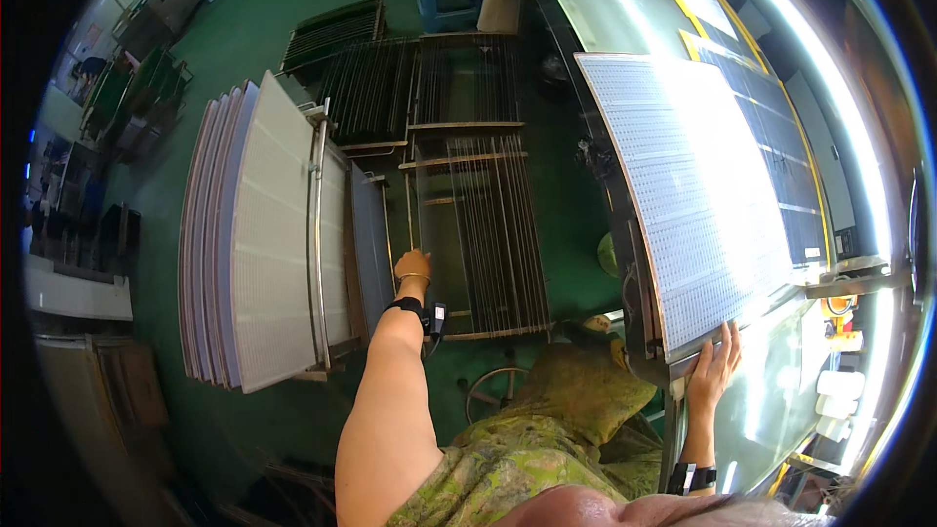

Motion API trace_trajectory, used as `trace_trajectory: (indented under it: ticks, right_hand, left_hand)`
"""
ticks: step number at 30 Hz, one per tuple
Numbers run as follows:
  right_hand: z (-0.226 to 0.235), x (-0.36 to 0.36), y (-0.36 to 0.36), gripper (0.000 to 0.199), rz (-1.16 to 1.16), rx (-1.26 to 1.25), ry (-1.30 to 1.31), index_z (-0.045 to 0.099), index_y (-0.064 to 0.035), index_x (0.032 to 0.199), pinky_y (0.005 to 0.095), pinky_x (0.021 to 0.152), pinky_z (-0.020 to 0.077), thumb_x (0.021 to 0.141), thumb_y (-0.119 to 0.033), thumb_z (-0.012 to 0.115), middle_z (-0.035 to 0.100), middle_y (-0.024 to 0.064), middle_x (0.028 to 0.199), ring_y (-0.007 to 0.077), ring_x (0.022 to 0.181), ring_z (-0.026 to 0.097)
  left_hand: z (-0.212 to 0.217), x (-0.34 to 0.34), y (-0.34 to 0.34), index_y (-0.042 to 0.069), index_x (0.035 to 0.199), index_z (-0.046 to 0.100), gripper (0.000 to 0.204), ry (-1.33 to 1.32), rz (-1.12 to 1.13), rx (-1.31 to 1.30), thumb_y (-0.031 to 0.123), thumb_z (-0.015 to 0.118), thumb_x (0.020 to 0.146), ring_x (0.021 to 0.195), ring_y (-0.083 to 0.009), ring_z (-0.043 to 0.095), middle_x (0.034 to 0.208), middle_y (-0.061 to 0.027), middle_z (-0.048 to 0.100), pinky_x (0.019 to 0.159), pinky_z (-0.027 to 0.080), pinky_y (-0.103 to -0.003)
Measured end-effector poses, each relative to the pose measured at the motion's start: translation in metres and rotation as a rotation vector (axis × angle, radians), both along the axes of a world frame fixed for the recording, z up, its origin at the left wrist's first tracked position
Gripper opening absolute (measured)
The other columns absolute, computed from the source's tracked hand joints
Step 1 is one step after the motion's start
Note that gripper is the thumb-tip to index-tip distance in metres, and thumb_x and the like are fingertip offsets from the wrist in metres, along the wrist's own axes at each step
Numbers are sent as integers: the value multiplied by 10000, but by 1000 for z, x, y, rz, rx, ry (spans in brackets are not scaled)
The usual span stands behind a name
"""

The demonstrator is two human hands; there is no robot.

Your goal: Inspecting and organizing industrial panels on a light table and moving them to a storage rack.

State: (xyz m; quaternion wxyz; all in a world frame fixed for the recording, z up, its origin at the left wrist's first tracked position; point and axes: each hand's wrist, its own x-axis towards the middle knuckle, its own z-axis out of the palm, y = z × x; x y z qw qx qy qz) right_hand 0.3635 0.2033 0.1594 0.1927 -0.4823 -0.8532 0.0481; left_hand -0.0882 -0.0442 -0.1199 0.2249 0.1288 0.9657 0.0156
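In the head view, the right hand (717, 366) rests at the near edge of the patterned panel (688, 200), fingers extended and unclenched. The panel lies on the workbench (615, 20). The left hand (414, 264) is at the left side of the near wire rack (498, 334); its fingers appear curled, but whether they grip cannot be told. Advisably, steady the panel by its edge, without pressing its face. Count: two hands, one panel under the right hand, four floor racks (366, 88); overlapping upright panels (278, 234), several, uncountable.
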Motion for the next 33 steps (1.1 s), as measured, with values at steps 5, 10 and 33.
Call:
trace_trajectory:
  ticks: [5,10,33]
  right_hand:
    - [0,-1,-1,383,-4,-3,-24,456,-14,1236,447,1025,251,868,-118,457,379,179,1340,360,1238,324]
    - [4,-6,-1,384,-5,-4,-21,455,-16,1239,449,1032,243,868,-114,451,382,178,1338,360,1247,319]
    - [0,-2,-1,373,-27,-8,-32,465,-40,1245,450,1041,236,886,-137,448,388,169,1336,357,1267,305]
  left_hand:
    - [-28,-21,-7,86,973,652,355,-3,-74,-11,401,542,854,919,-310,630,969,-147,652,763,518,-398]
    - [-20,-24,-2,46,956,647,358,-63,-84,24,371,582,821,942,-320,621,1000,-180,637,788,509,-418]
    - [-37,21,-7,169,1429,176,748,296,-173,40,348,588,831,743,-251,611,902,-116,557,587,524,-366]
